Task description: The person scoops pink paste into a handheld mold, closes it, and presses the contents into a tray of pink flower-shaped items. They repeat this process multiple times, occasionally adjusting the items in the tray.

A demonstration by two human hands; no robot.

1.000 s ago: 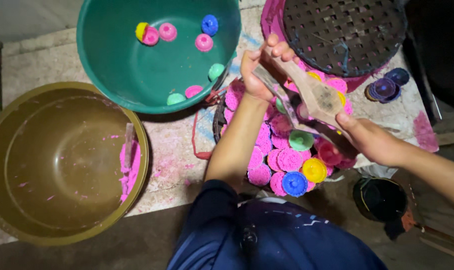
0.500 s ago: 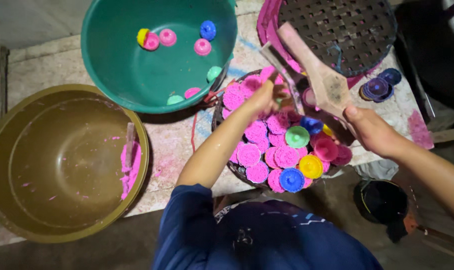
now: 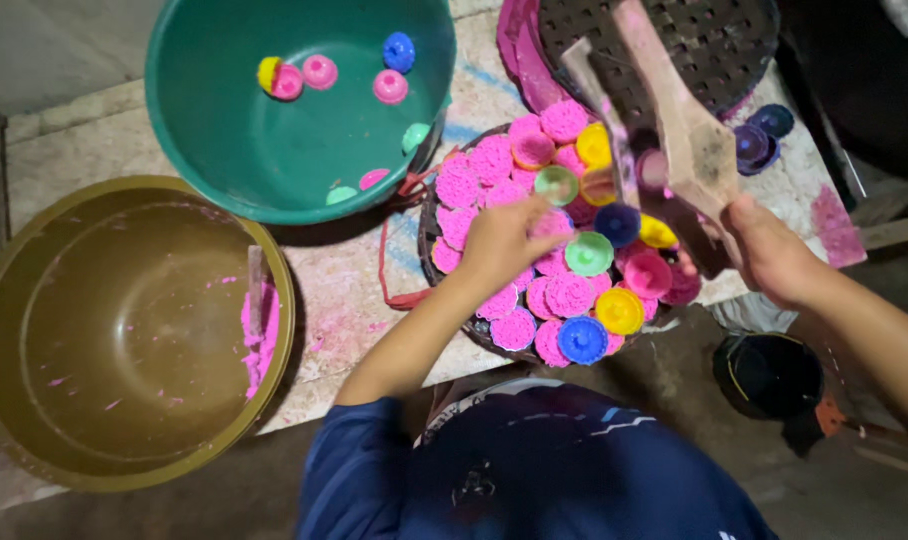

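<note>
Hands: apart.
Left hand (image 3: 502, 240): fingers down on pink moulded cakes (image 3: 569, 295) in round tray (image 3: 426, 225).
Right hand (image 3: 764, 250): clamped on wooden paddle (image 3: 674, 110), raised above tray.

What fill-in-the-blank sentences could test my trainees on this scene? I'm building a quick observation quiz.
1. The right hand holds a wooden ____.
2. The left hand rests on the round tray of pink-filled ____.
3. A few moulds lie in the ____ basin.
4. Pink paste clings to the rim of the ____ basin.

Missing words: paddle; moulds; green; olive
</note>
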